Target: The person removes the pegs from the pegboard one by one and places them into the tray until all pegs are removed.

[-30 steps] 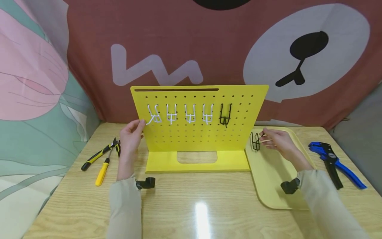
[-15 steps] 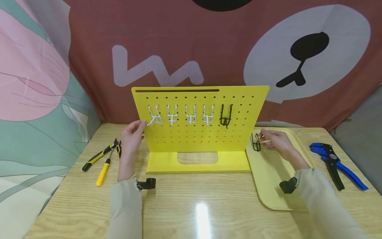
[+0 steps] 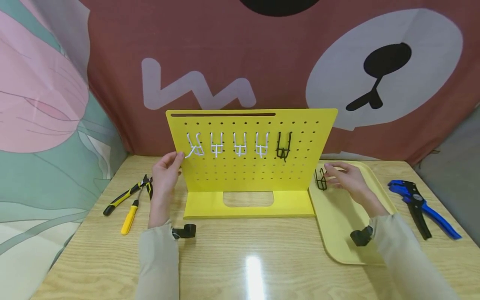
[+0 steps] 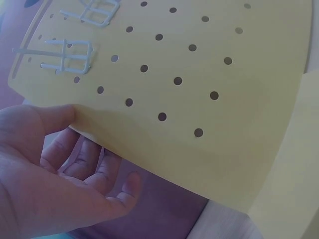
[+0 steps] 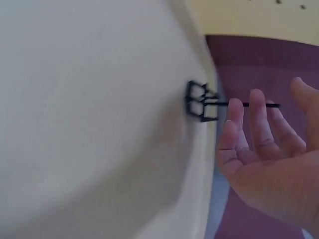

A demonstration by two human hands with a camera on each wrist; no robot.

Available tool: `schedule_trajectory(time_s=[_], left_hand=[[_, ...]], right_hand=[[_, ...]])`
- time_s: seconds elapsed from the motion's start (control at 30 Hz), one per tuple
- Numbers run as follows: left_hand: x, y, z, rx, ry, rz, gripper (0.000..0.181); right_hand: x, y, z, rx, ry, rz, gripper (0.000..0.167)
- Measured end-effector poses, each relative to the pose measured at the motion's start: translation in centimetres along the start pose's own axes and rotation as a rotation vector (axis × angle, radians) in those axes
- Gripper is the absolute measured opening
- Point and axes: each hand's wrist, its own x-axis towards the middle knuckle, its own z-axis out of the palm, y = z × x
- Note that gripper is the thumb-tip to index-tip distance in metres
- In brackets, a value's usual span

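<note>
A yellow pegboard (image 3: 247, 173) stands upright on its base, with several white wire hooks (image 3: 240, 143) and one black wire hook (image 3: 283, 146) hung in a row. My left hand (image 3: 166, 171) holds its left edge; in the left wrist view the thumb (image 4: 60, 118) lies on the front face and the fingers are behind. At the right, another black wire hook (image 3: 321, 179) stands in the far left corner of the yellow tray (image 3: 337, 241). My right hand (image 3: 346, 179) is beside it. In the right wrist view the fingers (image 5: 257, 119) cross the hook's prong, and the thumb is apart from it.
Left of the board lie black-and-yellow pliers (image 3: 121, 200) and a yellow-handled screwdriver (image 3: 129, 218). Blue-and-black wire strippers (image 3: 418, 204) lie right of the tray. A printed cloth (image 3: 225, 50) hangs behind the wooden table (image 3: 225, 258).
My right hand's fingers have spread and the hand has shifted slightly left at the black hook in the tray. The left hand stays on the board's edge.
</note>
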Motion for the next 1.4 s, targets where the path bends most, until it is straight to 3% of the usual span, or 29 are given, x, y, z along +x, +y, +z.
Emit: schedule_trajectory(time_s=[0.17, 0.33, 0.43, 0.57, 0.63, 0.8, 0.97, 1.13, 1.4], left_hand=[[0.1, -0.2, -0.1, 0.001, 0.009, 0.001, 0.041], [0.0, -0.3, -0.2, -0.003, 0.007, 0.005, 0.042], [0.0, -0.3, -0.3, -0.017, 0.019, 0.003, 0.04], [0.1, -0.1, -0.3, -0.033, 0.034, 0.0, 0.038], [0.1, -0.1, -0.3, -0.033, 0.042, -0.002, 0.037], [0.2, -0.1, -0.3, -0.017, 0.08, -0.005, 0.034], [0.1, -0.2, -0.4, -0.003, 0.078, -0.011, 0.034], [0.2, -0.3, -0.4, -0.002, 0.063, -0.009, 0.034], [0.1, -0.1, -0.4, -0.001, 0.057, -0.014, 0.034]], right_hand=[[-1.0, -1.5, 0.1, 0.007, 0.067, -0.107, 0.043], [-2.0, -3.5, 0.4, 0.075, 0.073, -0.17, 0.03], [-2.9, -4.6, 1.1, 0.189, 0.031, -0.205, 0.025], [-4.4, -5.5, 2.4, 0.425, -0.081, -0.262, 0.018], [-5.1, -5.6, 3.3, 0.479, -0.117, -0.281, 0.017], [-6.1, -5.4, 5.4, 0.445, -0.112, -0.318, 0.015], [-6.4, -5.9, 6.9, 0.403, -0.119, -0.37, 0.014], [-6.3, -7.0, 8.2, 0.43, -0.113, -0.375, 0.017], [-5.5, -8.5, 9.9, 0.497, -0.147, -0.349, 0.035]])
